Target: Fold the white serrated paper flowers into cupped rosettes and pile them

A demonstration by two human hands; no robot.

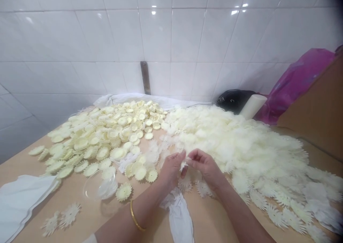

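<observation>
My left hand (171, 168) and my right hand (205, 165) meet near the middle of the table. Their fingers pinch a small pale scrap (183, 164), probably one of the thin toothed discs, mostly covered by the fingers. On the left rises a heap of cream, scallop-edged round pieces (102, 137). To the right spreads a larger pile of thin, whitish toothed discs (235, 143). A white cloth strip (180, 218) lies under my wrists. Beside my left forearm sits a clear shallow plastic dish (100, 186), close to a single cream round piece (124, 192).
White cloth or paper (21, 203) covers the left front corner. Two loose toothed discs (69, 215) lie near it. Against the tiled wall (187, 35) leans a dark metal strip (145, 78). A white roll (253, 106), black bag (233, 99), magenta bag (300, 78) and brown panel (318, 110) stand back right.
</observation>
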